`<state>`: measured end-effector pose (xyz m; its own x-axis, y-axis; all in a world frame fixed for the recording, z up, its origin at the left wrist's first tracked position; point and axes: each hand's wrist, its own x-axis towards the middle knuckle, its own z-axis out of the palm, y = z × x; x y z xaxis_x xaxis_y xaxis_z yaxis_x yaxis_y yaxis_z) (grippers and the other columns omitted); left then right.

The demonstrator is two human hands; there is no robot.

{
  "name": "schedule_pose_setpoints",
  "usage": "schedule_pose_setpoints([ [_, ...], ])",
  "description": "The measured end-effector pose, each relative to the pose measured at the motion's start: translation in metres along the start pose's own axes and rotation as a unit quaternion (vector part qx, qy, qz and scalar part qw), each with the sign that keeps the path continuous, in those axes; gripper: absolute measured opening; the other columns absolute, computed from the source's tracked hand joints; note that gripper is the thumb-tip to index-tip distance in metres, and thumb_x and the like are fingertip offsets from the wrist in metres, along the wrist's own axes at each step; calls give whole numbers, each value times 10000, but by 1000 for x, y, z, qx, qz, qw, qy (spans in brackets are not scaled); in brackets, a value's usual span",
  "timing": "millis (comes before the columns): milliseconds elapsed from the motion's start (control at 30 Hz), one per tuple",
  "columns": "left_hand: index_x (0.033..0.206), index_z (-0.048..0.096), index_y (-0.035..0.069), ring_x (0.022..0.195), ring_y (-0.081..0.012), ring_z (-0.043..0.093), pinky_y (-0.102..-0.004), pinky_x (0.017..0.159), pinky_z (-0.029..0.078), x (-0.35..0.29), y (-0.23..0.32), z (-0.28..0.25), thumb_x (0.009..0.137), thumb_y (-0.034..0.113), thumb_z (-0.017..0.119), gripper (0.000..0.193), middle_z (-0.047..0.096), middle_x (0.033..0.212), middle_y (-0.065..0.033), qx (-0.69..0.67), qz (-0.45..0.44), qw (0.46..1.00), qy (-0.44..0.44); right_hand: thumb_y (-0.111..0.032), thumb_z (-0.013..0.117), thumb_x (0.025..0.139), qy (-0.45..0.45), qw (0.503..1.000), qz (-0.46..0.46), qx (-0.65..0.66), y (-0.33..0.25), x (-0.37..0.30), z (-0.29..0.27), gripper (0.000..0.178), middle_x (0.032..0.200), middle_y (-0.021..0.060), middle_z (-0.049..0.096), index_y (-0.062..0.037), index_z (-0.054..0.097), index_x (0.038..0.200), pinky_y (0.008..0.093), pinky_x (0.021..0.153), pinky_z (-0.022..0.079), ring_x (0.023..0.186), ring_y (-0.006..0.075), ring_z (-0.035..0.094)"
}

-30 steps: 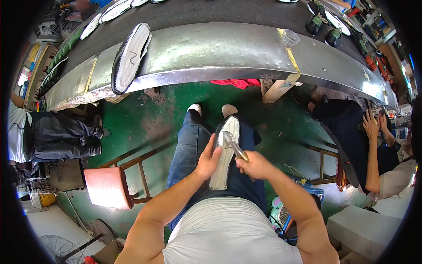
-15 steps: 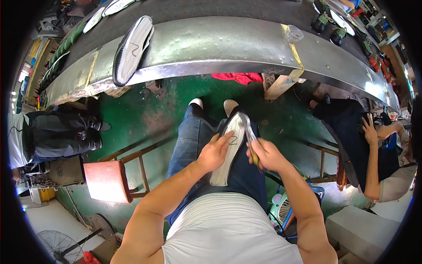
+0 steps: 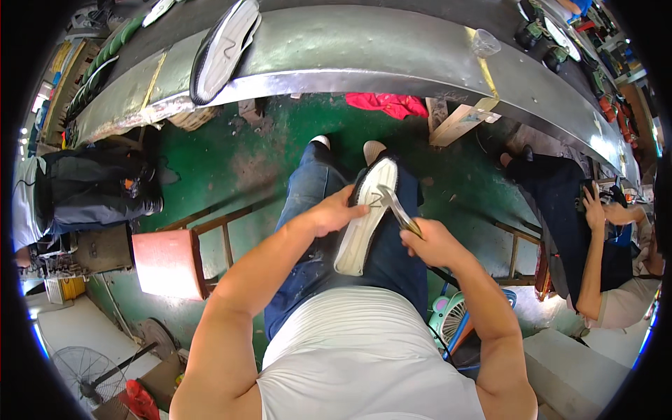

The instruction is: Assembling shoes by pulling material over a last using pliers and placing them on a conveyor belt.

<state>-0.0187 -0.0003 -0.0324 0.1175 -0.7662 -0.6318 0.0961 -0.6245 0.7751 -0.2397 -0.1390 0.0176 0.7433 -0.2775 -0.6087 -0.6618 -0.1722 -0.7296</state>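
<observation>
Across my lap lies a shoe, sole side up, with a whitish underside, a dark edge and a hand-drawn mark. My left hand grips its left edge, the thumb pressed onto the underside and the other fingers partly hidden. In my right hand is a pincers-like metal tool with a silver head and a yellowish handle. The tool's tip meets or hovers just over the sole near the mark; I cannot tell which. Another such shoe rests on the metal bench ahead, at the left.
The metal bench curves across the front, with a clear cup on it. A pink-topped stool stands left; a green fan is by my right side. One person stands left, another sits right.
The tool's head has come down from the shoe's far right edge to the middle of the sole. My left hand has shifted to the shoe's left edge. The view has tilted slightly.
</observation>
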Motion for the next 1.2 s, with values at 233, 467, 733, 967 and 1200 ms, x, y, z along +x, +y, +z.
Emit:
schedule_pose_setpoints([
  [233,1511,309,112,1195,-282,590,-501,841,553,15,-4,-2,927,291,723,738,557,1350,-122,-60,-52,994,-71,-195,592,945,6,939,-195,-283,27,-26,38,282,965,219,695,60,607,1063,461,826,536,896,424,670],
  [467,1484,349,85,1144,-265,610,-489,819,559,11,-20,-4,943,271,699,671,580,1303,-128,-94,-33,994,-48,-209,644,915,-32,917,-158,-364,-22,-10,44,235,894,156,661,-15,609,1045,444,731,545,817,355,669],
  [733,1543,240,21,1280,-333,545,-370,1111,383,7,-38,15,961,266,650,753,562,1382,-226,97,54,991,74,-312,642,934,28,960,-76,-267,34,-50,68,309,974,186,685,-48,624,1092,492,782,535,906,391,673],
  [967,1608,-53,114,1508,-298,227,-351,1209,209,-40,-92,51,993,251,576,891,184,1636,-214,-84,77,993,-33,-242,630,938,-25,969,-100,-226,52,-51,49,276,959,230,687,-12,644,1088,505,800,515,909,426,657],
  [1200,1612,37,117,1469,-310,296,-358,1177,291,-31,-98,76,946,146,624,888,252,1583,-197,-5,144,979,146,-303,550,1001,50,990,-127,-26,14,-55,47,358,958,253,667,38,605,1098,496,803,494,906,445,639],
])
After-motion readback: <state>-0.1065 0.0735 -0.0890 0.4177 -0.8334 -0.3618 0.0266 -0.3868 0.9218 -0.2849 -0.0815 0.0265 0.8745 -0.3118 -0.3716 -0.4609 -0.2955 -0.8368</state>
